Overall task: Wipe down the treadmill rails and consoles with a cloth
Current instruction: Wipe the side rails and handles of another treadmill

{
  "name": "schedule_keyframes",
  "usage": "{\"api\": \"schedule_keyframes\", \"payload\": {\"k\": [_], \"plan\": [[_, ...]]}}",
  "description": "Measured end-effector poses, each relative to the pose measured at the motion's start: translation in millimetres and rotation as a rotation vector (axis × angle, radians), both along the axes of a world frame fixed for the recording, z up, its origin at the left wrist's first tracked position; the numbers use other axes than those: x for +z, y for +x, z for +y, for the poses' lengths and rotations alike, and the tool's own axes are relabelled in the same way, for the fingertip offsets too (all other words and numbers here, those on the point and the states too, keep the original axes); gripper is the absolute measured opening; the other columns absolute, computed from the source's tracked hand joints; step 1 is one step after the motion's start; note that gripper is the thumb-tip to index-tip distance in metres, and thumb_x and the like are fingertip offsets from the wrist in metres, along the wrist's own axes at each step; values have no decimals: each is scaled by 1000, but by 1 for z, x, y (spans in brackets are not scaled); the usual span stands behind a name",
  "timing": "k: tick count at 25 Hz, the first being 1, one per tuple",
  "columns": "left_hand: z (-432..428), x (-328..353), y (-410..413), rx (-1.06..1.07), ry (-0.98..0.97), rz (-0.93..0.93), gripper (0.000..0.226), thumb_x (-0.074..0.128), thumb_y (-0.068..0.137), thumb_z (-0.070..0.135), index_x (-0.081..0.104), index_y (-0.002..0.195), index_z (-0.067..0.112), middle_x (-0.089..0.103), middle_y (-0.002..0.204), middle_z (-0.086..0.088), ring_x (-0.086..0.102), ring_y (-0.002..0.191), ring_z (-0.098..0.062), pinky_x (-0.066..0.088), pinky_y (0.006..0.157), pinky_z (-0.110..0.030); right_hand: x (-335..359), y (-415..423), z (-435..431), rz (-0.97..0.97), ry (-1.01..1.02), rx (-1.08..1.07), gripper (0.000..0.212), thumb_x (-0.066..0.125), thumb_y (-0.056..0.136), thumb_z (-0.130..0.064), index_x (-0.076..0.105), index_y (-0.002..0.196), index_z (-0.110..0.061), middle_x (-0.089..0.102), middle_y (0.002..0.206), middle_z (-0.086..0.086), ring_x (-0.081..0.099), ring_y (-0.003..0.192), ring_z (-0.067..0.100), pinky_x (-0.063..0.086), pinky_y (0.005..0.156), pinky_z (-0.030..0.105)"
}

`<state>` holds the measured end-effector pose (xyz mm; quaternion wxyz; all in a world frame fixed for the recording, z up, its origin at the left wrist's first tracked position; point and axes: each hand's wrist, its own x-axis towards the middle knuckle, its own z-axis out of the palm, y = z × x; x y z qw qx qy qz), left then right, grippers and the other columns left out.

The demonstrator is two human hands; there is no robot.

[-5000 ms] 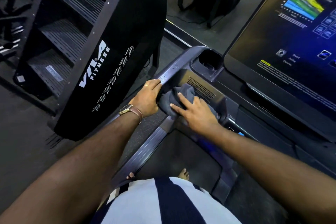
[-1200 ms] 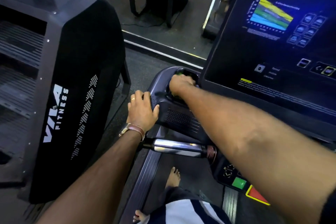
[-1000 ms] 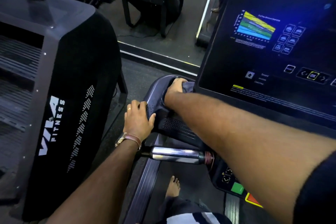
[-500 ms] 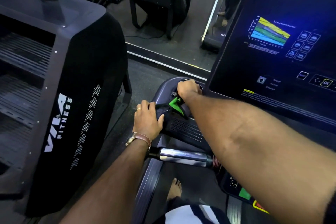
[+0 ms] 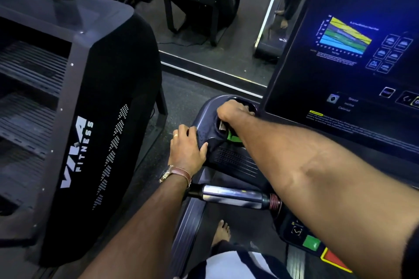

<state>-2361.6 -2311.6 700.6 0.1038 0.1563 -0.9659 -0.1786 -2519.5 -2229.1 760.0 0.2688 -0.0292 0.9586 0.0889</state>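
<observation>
— Gym floor (image 5: 181, 93) is dark. Where is the cloth (image 5: 231, 137)?
— In the cup holder (image 5: 235, 97) on the console (image 5: 233, 161). Right hand (image 5: 233, 110) is curled on it. Left hand (image 5: 187, 149) lies flat on the console corner.

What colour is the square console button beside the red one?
The button is green; the head view shows it best.

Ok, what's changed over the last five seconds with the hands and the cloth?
The right hand moved forward off the speaker grille, where it pressed the cloth flat, into the cup holder at the far left corner of the console; the cloth now trails out under its wrist. The left hand stayed braced on the console's left edge.
</observation>
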Motion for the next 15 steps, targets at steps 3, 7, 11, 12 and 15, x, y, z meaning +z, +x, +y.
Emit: {"api": "schedule_keyframes", "payload": {"k": [3,7,11,12,15], "plan": [[0,-1,-2,-16,-14,-2,43,68,78,38,52,107,10,47,107,-11,46,99,-31,47,85,-44,10,5,13,-73,12,75,46,62,84,-33,61,128,-20,58,136,6,52,124,34,42,99,48],[-1,-1,0,-20,6,25,42,69,78,36,52,106,10,46,107,-11,47,98,-31,47,84,-44,-101,-49,29,-106,-46,56,47,56,88,-22,58,135,-26,56,131,3,50,110,34,40,81,53],[-1,-2,1,-7,22,16,42,68,79,38,53,107,11,47,107,-10,46,99,-30,47,86,-44,-26,16,8,204,5,157,39,40,99,-21,55,136,-19,48,142,12,29,127,46,33,87,56],[-1,-2,1,0,24,11,42,68,78,38,53,107,11,47,107,-11,46,99,-31,47,86,-45,-25,21,5,214,-6,161,39,39,98,-19,57,133,-19,51,140,13,29,127,44,33,90,55],[-2,-4,1,-7,29,26,41,68,78,37,53,105,11,47,106,-12,47,98,-33,47,84,-47,-8,34,-3,460,-206,150,39,42,94,-12,57,130,-13,54,134,12,37,121,37,38,92,48]]}}
